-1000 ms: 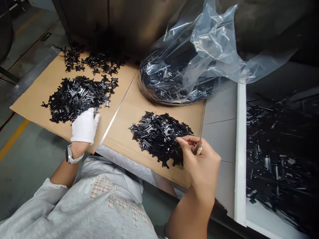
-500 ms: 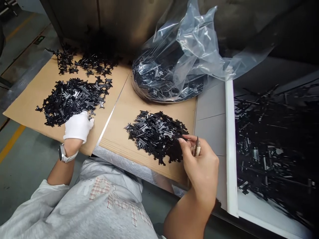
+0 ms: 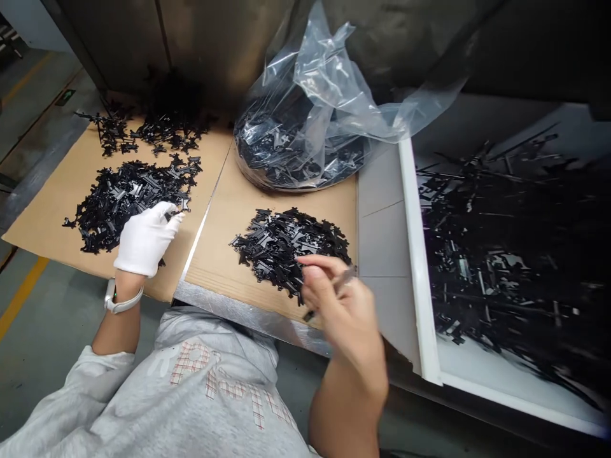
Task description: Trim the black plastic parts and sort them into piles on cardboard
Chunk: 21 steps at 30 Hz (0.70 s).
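My left hand (image 3: 147, 238), in a white glove, is over the near right edge of the left pile of small black plastic parts (image 3: 114, 197). Its thumb and fingers are pinched together, with a dark bit of a part showing between them. My bare right hand (image 3: 351, 312) is at the near right side of another pile of black parts (image 3: 281, 245), its fingers bent and blurred. Across its palm lies a slim blade-like tool (image 3: 347, 278), mostly hidden by the fingers. Below the fingers a dark piece (image 3: 309, 315) shows; whether the hand holds it, I cannot tell.
Brown cardboard (image 3: 210, 270) covers the metal-edged table. Behind the right pile stands a clear plastic bag (image 3: 300, 152) with black parts inside. On the right is a white-walled bin (image 3: 420, 286) holding black parts and sticks. More black pieces (image 3: 167, 130) lie at the back left.
The view has shifted a little to the right. My left hand has turned, with thumb and fingertips now showing at the pile's right side. My right hand has moved left across the right pile's near edge.
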Available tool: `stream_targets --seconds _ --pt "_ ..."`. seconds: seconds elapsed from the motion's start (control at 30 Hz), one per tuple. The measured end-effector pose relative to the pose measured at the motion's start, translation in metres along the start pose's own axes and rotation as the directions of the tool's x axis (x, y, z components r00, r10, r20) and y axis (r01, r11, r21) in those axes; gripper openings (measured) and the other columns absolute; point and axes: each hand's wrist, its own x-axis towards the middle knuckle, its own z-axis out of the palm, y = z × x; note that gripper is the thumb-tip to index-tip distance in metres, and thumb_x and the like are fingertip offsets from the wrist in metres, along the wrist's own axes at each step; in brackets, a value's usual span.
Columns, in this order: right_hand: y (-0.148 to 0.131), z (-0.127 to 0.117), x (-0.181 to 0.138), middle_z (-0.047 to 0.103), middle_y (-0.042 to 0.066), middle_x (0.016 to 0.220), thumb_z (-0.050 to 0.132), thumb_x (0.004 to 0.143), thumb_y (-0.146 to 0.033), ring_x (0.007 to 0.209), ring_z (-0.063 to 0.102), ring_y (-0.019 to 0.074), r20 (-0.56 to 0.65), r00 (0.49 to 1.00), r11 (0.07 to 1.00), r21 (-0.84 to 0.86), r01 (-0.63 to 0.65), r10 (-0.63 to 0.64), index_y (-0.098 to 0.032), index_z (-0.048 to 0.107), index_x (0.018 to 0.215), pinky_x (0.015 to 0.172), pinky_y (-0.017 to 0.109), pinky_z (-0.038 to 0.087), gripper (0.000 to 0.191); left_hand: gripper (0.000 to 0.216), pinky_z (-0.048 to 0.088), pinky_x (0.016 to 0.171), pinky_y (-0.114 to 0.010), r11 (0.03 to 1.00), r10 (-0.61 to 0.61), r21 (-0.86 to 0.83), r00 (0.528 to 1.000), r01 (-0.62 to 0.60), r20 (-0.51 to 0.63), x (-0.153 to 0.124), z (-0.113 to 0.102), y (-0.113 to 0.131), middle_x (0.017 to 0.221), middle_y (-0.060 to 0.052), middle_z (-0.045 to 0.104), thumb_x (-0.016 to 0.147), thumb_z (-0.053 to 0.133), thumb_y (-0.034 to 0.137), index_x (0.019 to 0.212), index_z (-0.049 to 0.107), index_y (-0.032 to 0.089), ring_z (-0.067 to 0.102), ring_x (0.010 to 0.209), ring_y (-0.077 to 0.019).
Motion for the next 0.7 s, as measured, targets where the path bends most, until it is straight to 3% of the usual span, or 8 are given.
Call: stream_targets --seconds 0.07,0.17,0.27,0.37,0.5,0.57,0.63,0.7 --pt "-0.002 0.023 0.0 0.046 -0.006 0.064 0.065 0.093 -0.054 0.047 0.033 0.0079 0.12 0.992 0.993 0.113 0.033 -0.047 -0.02 0.07 0.102 0.041 0.023 0.027 0.036 0.029 0.048 0.071 -0.027 0.932 0.096 -0.353 0.995 -0.086 0.01 -0.006 0.004 0.012 0.08 -0.002 0.071 0.085 0.059 0.045 0.096 0.069 0.021 0.062 0.071 -0.0162" --pt "-0.01 0.054 0.001 0.054 -0.003 0.078 0.065 0.095 -0.054 0.051 0.036 0.0068 0.202 0.966 0.962 0.251 0.108 -0.162 -0.02 0.067 0.11 0.043 0.022 0.031 0.037 0.024 0.051 0.071 -0.028 0.697 0.229 -0.71 0.969 -0.1 0.089 -0.02 0.014 0.037 0.078 -0.001 0.067 0.077 0.065 0.045 0.081 0.061 0.021 0.06 0.072 -0.0155" --pt "-0.018 0.067 0.002 0.054 -0.004 0.077 0.067 0.094 -0.055 0.05 0.035 0.0062 0.232 0.952 0.916 0.391 0.096 -0.199 -0.021 0.064 0.109 0.042 0.021 0.032 0.037 0.028 0.052 0.07 -0.027 0.524 0.262 -0.843 0.965 -0.122 0.023 -0.036 0.025 0.057 0.074 0.001 0.063 0.078 0.072 0.046 0.076 0.056 0.022 0.06 0.07 -0.0141" --pt "-0.023 0.066 0.001 0.054 -0.006 0.067 0.071 0.091 -0.054 0.044 0.032 0.0051 0.246 0.96 0.875 0.484 0.001 -0.137 -0.021 0.062 0.098 0.039 0.02 0.029 0.035 0.039 0.053 0.071 -0.027 0.438 0.295 -0.882 0.955 -0.172 -0.04 -0.048 0.033 0.063 0.075 0.0 0.063 0.081 0.076 0.055 0.074 0.056 0.022 0.06 0.071 -0.0137" --pt "-0.027 0.054 -0.001 0.059 -0.005 0.066 0.069 0.094 -0.047 0.046 0.042 0.0067 0.157 0.975 0.9 0.43 0.074 -0.155 -0.021 0.063 0.092 0.042 0.021 0.034 0.027 0.052 0.051 0.065 -0.026 0.38 0.299 -0.925 0.946 0.0 0.122 -0.057 0.034 0.058 0.082 -0.002 0.065 0.088 0.059 0.074 0.081 0.063 0.022 0.056 0.067 -0.0126" --pt "-0.028 0.047 -0.002 0.066 -0.001 0.075 0.066 0.097 -0.037 0.057 0.056 0.0096 0.093 0.96 0.93 0.287 0.228 -0.264 -0.021 0.065 0.091 0.052 0.023 0.044 0.018 0.06 0.05 0.06 -0.026 0.375 0.329 -0.908 0.889 0.189 0.32 -0.058 0.033 0.055 0.078 -0.002 0.062 0.092 0.044 0.079 0.082 0.062 0.022 0.055 0.064 -0.0132" --pt "-0.029 0.04 -0.002 0.069 0.001 0.083 0.064 0.099 -0.027 0.07 0.063 0.0121 0.097 0.912 0.916 0.098 0.39 -0.399 -0.021 0.068 0.091 0.063 0.025 0.05 0.011 0.062 0.047 0.054 -0.028 0.42 0.416 -0.845 0.758 0.33 0.503 -0.057 0.031 0.056 0.063 0.0 0.052 0.094 0.039 0.078 0.072 0.057 0.023 0.051 0.057 -0.0139" --pt "-0.029 0.033 -0.002 0.07 0.002 0.086 0.061 0.101 -0.025 0.076 0.065 0.0137 0.158 0.854 0.86 -0.048 0.508 -0.495 -0.021 0.069 0.095 0.069 0.027 0.053 0.011 0.061 0.042 0.048 -0.029 0.465 0.486 -0.805 0.654 0.369 0.58 -0.058 0.029 0.059 0.052 0.003 0.038 0.095 0.041 0.075 0.061 0.045 0.024 0.04 0.047 -0.013"
